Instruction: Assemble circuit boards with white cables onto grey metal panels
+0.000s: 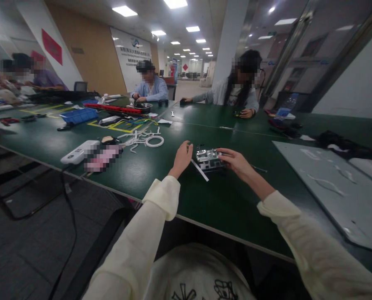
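Note:
A small electronic assembly (208, 156) with a silver metal frame and dark parts lies on the green table in front of me. My right hand (233, 160) grips its right edge, thumb and fingers close together on the metal. On the other side, my left hand (182, 156) is held up close to the assembly's left edge, fingers stretched out and slightly bent; I see nothing in it. A flat white strip (200, 171) slants across the table from beside the left hand, just in front of the assembly. The underside of the assembly is hidden.
A roll of white tape (154, 141) with loose white strips lies to the left, near a white device (80, 152) and a blurred pink phone-like item (103, 159). Further off stands a blue bin (79, 116). A grey board (332, 183) covers the right side. Two people sit opposite.

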Tool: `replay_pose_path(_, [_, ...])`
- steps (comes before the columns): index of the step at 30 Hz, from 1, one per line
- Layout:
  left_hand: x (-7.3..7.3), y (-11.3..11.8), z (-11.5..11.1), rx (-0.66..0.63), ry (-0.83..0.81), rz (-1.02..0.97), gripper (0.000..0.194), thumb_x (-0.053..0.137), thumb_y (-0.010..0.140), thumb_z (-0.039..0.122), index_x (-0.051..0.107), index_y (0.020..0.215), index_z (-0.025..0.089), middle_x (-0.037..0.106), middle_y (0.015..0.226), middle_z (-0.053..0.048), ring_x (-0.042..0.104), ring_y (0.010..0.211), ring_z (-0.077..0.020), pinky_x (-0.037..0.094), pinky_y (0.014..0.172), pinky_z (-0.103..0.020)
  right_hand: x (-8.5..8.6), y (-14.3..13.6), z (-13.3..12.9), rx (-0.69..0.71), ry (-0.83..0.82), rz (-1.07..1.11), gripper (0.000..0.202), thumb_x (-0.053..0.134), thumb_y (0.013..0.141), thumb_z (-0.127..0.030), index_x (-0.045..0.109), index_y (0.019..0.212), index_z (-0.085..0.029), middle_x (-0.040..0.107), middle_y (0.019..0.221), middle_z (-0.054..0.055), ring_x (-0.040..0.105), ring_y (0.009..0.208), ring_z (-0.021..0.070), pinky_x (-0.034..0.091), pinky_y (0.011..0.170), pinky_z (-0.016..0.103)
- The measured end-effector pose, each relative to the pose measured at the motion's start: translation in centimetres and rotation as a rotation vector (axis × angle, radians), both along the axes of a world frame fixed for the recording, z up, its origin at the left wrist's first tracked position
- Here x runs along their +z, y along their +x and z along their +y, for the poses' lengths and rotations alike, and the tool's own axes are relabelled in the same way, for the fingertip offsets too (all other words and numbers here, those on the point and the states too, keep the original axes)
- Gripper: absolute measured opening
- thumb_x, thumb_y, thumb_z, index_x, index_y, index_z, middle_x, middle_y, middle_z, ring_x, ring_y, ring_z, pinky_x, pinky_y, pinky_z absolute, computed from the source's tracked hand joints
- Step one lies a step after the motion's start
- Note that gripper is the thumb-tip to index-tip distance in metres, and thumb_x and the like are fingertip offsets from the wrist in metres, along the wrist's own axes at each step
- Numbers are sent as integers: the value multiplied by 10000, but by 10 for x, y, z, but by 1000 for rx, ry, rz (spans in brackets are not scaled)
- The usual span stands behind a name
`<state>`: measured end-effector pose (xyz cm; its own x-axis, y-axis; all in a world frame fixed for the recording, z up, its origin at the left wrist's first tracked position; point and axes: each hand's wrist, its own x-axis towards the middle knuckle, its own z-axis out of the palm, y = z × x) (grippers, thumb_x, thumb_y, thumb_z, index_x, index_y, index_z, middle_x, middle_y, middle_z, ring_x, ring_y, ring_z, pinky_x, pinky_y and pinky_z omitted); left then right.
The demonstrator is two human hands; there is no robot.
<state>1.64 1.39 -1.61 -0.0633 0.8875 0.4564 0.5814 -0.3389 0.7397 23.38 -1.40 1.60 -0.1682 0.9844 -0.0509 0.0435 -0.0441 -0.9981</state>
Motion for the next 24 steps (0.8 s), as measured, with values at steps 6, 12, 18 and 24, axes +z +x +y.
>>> replay_pose_path(6, [-2, -11, 11, -19, -246, -250, 387, 418, 859, 464, 626, 866, 137, 660, 883, -74, 602, 848, -189, 436, 763, -280, -7, -27, 5, 105, 76, -3, 402, 676, 682, -280, 602, 1077, -247, 643, 1012, 16, 589, 780, 97, 452, 578, 169])
replay_pose_path(12, [-11, -20, 24, -14, -220, -264, 301, 607, 746, 365, 639, 917, 119, 682, 913, -91, 627, 854, -193, 450, 752, -270, -1, -23, -6, 129, 234, -386, 379, 603, 741, -336, 598, 1109, -244, 582, 1145, 51, 603, 819, 164, 519, 534, 238])
replay_pose_path(18, [-9, -26, 24, 134, -183, 15, 295, 549, 798, 380, 641, 901, 120, 683, 909, -103, 627, 858, -195, 441, 745, -258, 13, 87, 9, -187, 395, -812, 387, 522, 784, -353, 591, 1136, -208, 631, 1040, 77, 614, 839, 194, 521, 675, 315])
replay_pose_path(24, [-9, -26, 19, 166, -208, 176, 320, 492, 833, 414, 624, 904, 131, 677, 892, -103, 624, 818, -193, 432, 666, -247, -16, 252, -3, -681, 29, -1437, 505, 488, 789, -326, 569, 1202, -47, 586, 1092, 272, 568, 1011, 330, 422, 764, 406])
